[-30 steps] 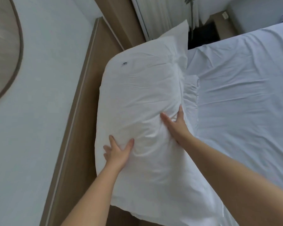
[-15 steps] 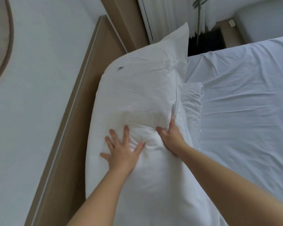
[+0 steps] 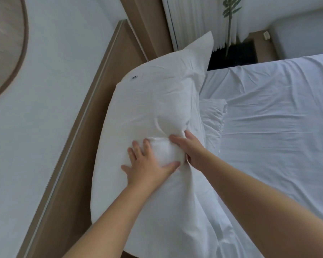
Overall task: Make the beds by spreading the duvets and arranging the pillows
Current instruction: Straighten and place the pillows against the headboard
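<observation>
The pillow (image 3: 157, 94) leans on the headboard (image 3: 78, 146) at the top of the bed, partly on top of a second pillow (image 3: 212, 118). A second ago the two hands were apart on it. Now they have slid close together, and a soft lump of pillow is bunched up between them. The left hand (image 3: 147, 164) lies flat with its fingers spread wide, pressing down and holding nothing. The right hand (image 3: 191, 151) pushes in from the other side with fingers that look straight. Some of them are hidden in a fold, but it does not seem to grab. I think the pillow is being plumped and set in place. The cover (image 3: 278, 127) is spread out but has wrinkles.
</observation>
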Demonstrator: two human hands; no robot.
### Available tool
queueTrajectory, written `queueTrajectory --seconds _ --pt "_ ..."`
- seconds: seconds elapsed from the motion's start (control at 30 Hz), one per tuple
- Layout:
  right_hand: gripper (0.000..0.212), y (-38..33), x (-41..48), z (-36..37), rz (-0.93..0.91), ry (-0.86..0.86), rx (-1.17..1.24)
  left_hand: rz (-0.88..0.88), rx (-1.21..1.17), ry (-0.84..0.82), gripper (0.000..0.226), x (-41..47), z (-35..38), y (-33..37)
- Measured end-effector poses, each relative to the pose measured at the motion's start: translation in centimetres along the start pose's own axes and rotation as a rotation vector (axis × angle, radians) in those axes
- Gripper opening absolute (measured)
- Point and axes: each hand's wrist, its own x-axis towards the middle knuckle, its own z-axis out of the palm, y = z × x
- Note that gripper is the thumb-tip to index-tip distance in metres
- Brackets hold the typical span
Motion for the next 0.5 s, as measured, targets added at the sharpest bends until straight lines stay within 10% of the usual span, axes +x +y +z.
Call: queueTrajectory --seconds 0.07,0.23,0.5 --pt "0.014 -1.2 -0.3 1.0 -0.007 -0.095 -0.014 -0.102 -0.026 0.000 0.119 0.6 -1.3 0.9" --pt "0.026 -2.3 -1.8 3.8 0.038 -0.255 -0.230 -0.096 0.137 0.281 0.019 2.3 -5.5 -1.2" --pt "0.059 1.4 -5.0 5.1 0.207 -0.227 -0.181 -0.075 0.086 0.684 0.016 0.4 -16.3 -5.3"
